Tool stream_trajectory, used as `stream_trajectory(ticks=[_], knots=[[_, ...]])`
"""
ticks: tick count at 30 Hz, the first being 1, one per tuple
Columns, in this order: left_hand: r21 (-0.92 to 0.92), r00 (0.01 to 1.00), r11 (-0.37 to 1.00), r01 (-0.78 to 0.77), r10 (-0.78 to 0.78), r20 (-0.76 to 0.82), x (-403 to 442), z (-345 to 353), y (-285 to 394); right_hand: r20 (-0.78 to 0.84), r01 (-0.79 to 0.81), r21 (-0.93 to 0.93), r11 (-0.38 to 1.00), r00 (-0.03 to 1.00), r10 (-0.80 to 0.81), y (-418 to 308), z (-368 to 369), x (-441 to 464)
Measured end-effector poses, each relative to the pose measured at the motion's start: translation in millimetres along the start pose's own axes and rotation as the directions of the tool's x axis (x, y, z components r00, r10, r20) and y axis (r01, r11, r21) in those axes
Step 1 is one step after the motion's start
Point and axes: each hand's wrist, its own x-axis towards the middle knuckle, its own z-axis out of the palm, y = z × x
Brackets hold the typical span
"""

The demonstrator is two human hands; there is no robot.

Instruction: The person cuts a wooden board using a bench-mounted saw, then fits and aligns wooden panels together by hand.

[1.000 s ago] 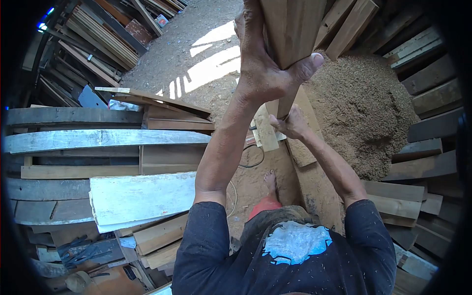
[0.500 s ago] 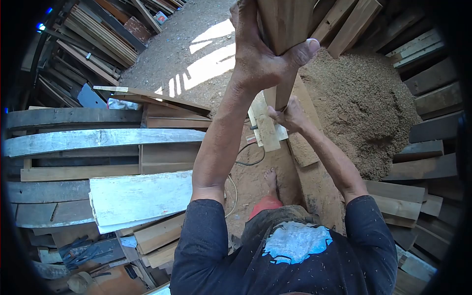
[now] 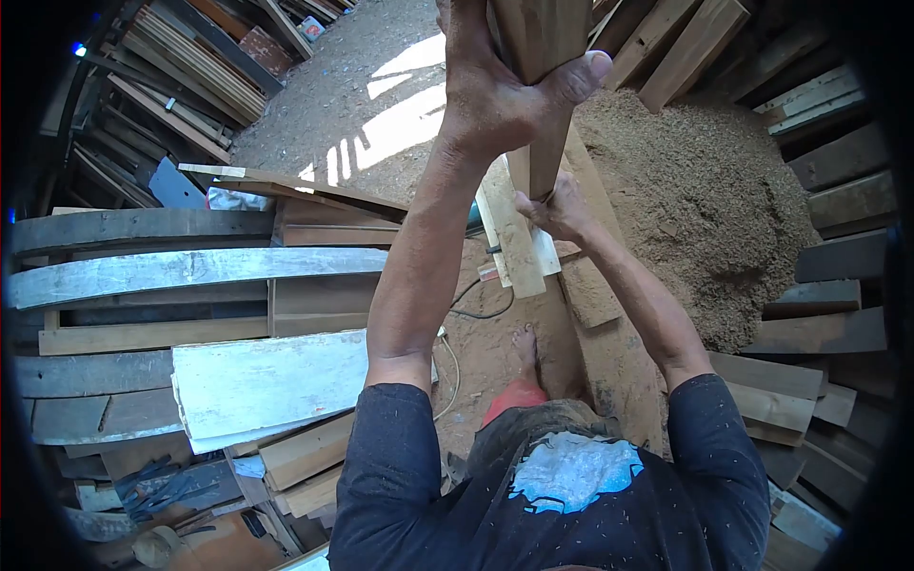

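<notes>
A long squared wooden beam (image 3: 550,43) is held up in front of me, its far end running out of the top of the view. My left hand (image 3: 509,100) grips it high up, the thumb spread across the near side and the other fingers mostly hidden behind the wood. Lower down, my right hand (image 3: 562,207) is closed around the beam's bottom end. Below and behind that end are a short pale board (image 3: 519,247) and a dark cable (image 3: 486,312).
A heap of sawdust (image 3: 700,209) lies to the right of a long plank (image 3: 619,371) on the ground. Stacked timber (image 3: 838,257) lines the right side. Curved boards (image 3: 200,269) and a white-painted panel (image 3: 271,381) lie on the left. My bare foot (image 3: 525,350) is below.
The beam and both hands have shifted slightly left. My grip on the wood looks the same.
</notes>
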Motion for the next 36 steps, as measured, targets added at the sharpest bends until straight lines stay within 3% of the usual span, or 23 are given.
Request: stream_trajectory(ticks=[4, 6, 10, 12, 14, 16, 18, 22, 25, 28, 31, 36], knots=[[-0.061, 0.996, 0.994, 0.090, -0.091, -0.019, 0, 0, 5, 0.050, -0.039, -0.016, 0.999, 0.998, 0.040, -1, -1, 6], [0.004, 0.992, 0.993, 0.121, -0.121, -0.015, 1, -5, 7, 0.059, -0.022, -0.044, 0.999, 0.998, 0.024, -3, -4, 10], [0.021, 0.993, 0.994, 0.104, -0.103, -0.049, 4, -4, 1, 0.031, -0.011, -0.052, 0.999, 0.999, 0.013, 1, 0, 16], [0.149, 1.000, 0.989, 0.007, -0.009, 0.013, 8, -14, -10, 0.020, -0.014, -0.062, 0.998, 1.000, 0.015, 3, 1, 20], [0.152, 1.000, 0.988, -0.011, 0.008, 0.019, 7, -18, -16, 0.043, -0.047, -0.069, 0.997, 0.998, 0.050, 3, 1, 25], [0.028, 0.998, 0.998, 0.053, -0.052, -0.037, 8, -12, -13, 0.082, -0.097, -0.069, 0.993, 0.991, 0.102, -1, -1, 30], [0.085, 0.996, 0.992, 0.088, -0.087, -0.014, 8, -18, -12, 0.099, -0.122, -0.067, 0.990, 0.987, 0.128, -3, -3, 33], [0.047, 0.983, 0.987, 0.152, -0.146, -0.112, 4, -11, -10, 0.092, -0.114, -0.065, 0.991, 0.989, 0.119, -2, -2, 36], [0.215, 0.993, 0.970, 0.117, -0.118, -0.007, 4, -29, -17, 0.068, -0.110, -0.081, 0.991, 0.991, 0.115, -2, -1, 41], [0.165, 0.974, 0.960, 0.224, -0.213, -0.080, 2, -30, -15, -0.006, -0.037, -0.099, 0.994, 0.999, 0.037, 9, 7, 46], [0.217, 0.992, 0.970, 0.108, -0.092, -0.084, 9, -32, -17, -0.032, -0.015, -0.111, 0.994, 0.999, 0.011, 17, 13, 53], [0.203, 0.980, 0.961, 0.187, -0.170, -0.099, 3, -47, -33, -0.022, -0.024, -0.109, 0.994, 1.000, 0.022, 19, 16, 66]])
